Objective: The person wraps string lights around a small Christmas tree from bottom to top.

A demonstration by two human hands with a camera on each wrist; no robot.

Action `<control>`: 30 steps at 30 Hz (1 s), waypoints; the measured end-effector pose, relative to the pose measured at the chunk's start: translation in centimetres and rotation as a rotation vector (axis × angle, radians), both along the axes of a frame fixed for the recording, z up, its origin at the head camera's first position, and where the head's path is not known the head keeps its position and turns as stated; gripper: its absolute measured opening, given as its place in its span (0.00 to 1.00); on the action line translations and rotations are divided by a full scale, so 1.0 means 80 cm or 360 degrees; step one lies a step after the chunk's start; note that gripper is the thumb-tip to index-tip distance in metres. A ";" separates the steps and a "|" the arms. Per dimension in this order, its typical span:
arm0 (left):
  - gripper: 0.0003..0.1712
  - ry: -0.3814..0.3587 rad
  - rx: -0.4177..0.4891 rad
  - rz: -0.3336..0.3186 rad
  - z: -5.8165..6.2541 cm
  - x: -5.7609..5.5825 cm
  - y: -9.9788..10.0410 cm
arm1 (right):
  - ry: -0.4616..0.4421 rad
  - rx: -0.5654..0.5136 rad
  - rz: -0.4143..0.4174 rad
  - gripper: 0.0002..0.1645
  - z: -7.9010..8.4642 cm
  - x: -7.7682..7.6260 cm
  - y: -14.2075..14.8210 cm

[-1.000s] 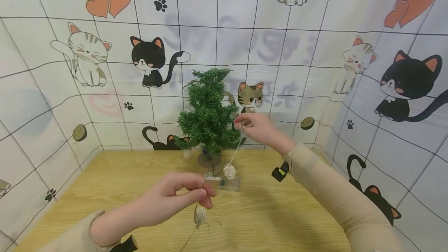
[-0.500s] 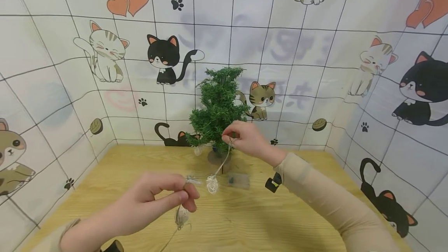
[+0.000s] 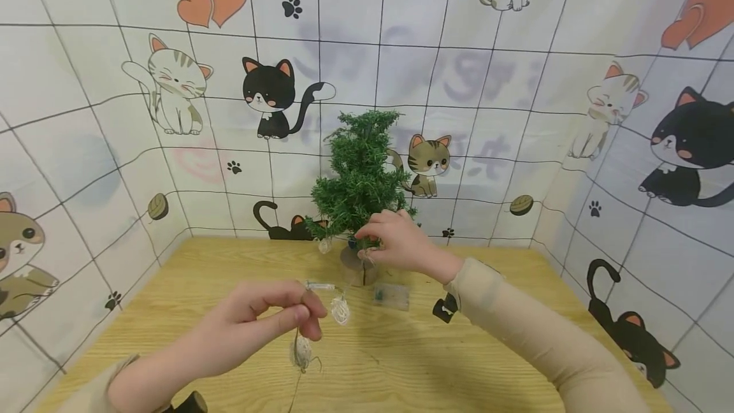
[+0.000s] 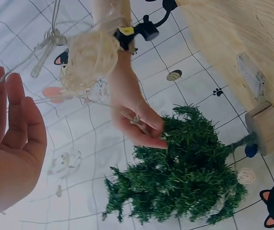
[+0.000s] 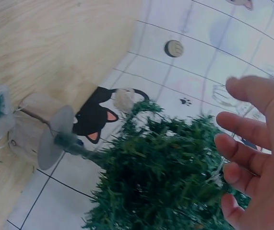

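My left hand pinches the thin wire of a string of light balls between thumb and fingers. One woven white ball hangs below it, and another woven ball hangs between both hands. My right hand is at the lower right front of a small green artificial tree, its fingers loosely curled round the wire. A twisted knot of wire shows by those fingers in the left wrist view. At the tree's lower left branch hangs another woven ball.
The tree's round base stands on the wooden table near the back wall. A flat clear plastic box lies in front of it. Cat-patterned cloth walls in the back and sides.
The right hand has moved left and down, drawing the wire from beside the tree to its lower front. The left hand keeps its pinch. The head view has turned left.
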State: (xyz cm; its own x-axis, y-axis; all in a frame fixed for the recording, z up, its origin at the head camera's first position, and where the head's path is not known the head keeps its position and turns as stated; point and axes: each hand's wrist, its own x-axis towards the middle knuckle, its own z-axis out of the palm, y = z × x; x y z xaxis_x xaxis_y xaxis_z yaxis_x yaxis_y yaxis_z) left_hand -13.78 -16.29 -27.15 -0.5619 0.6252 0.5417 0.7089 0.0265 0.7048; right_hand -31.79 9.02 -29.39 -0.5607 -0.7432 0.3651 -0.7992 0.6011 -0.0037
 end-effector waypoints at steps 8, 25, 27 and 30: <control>0.11 -0.0193 0.0111 0.0084 0.001 -0.023 0.002 | -0.0104 -0.0011 0.0030 0.32 0.017 0.031 0.028; 0.12 -0.0399 0.0213 0.0367 -0.002 -0.053 0.022 | 0.1900 -0.0160 0.1117 0.26 -0.028 0.094 -0.046; 0.12 -0.0410 0.0245 0.0346 -0.003 -0.056 0.026 | 0.1884 -0.0176 0.1088 0.20 -0.034 0.097 -0.050; 0.12 -0.0368 0.0295 0.0333 -0.001 -0.060 0.032 | 0.1867 -0.0212 0.1055 0.08 -0.029 0.098 -0.052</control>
